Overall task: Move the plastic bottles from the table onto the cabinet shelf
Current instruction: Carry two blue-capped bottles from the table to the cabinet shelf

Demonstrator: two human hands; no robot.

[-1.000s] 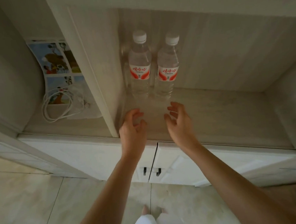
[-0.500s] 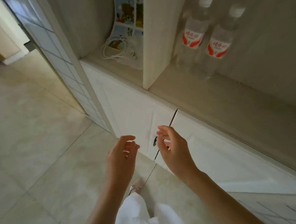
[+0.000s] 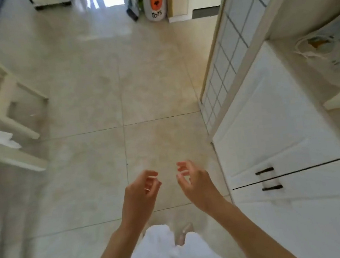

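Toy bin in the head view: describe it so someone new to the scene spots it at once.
Follow the tiled floor to its far end, at the top of the head view. There, just left of a pale wall corner, stands the toy bin, a white upright tub. Unlike the dark objects beside it, it carries an orange patch above dark lettering that seems to read "toys".

single head-worn view, looking steeply down at tiled floor [image 3: 92,107], cabinet [image 3: 278,118] close at right edge
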